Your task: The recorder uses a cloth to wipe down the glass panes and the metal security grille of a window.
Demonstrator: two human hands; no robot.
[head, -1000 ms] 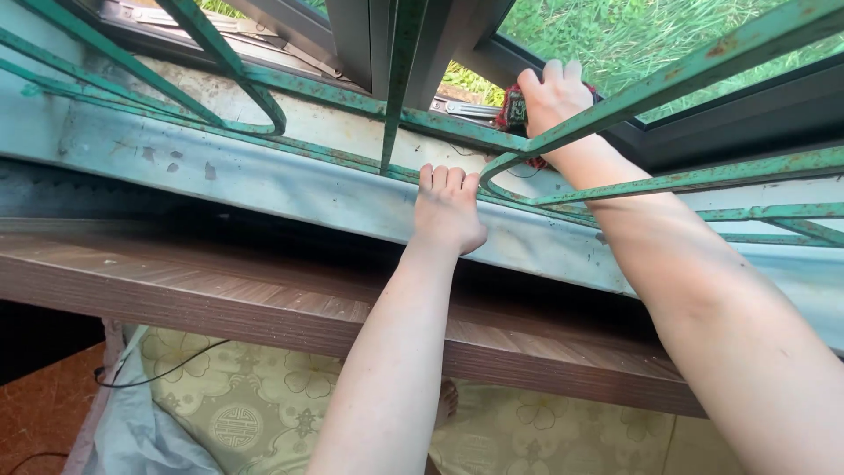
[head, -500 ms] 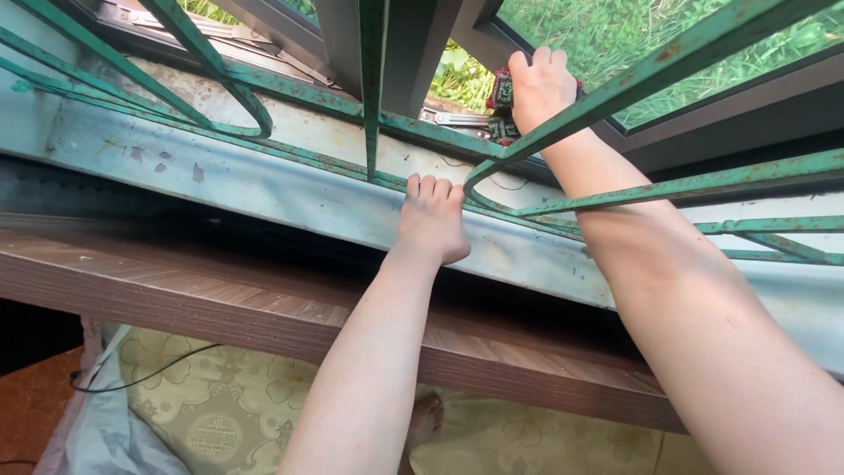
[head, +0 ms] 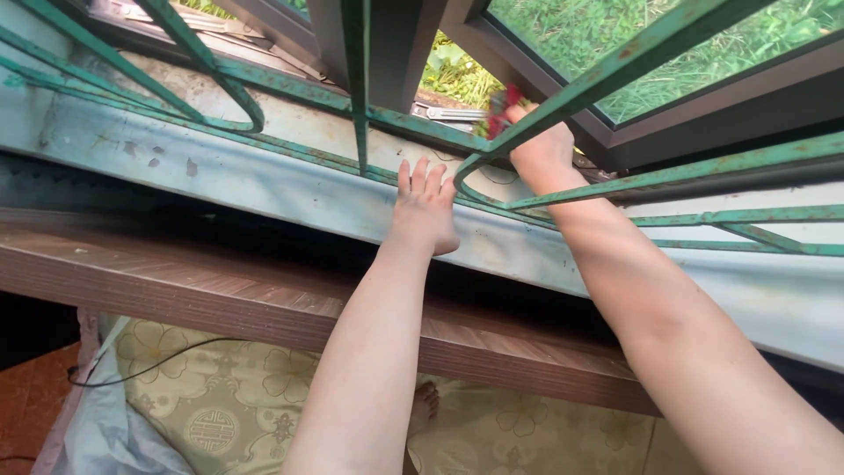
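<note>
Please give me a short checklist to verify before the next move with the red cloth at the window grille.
1. Right hand reaches through the green grille: ok.
2. Red cloth gripped by the right hand: cannot tell, mostly hidden behind a bar.
3. Left hand braced on the sill, fingers spread: ok.
4. Right forearm free of the rusty bars: not ok, a bar crosses the wrist.
5. Window frame open beyond the grille: ok.
</note>
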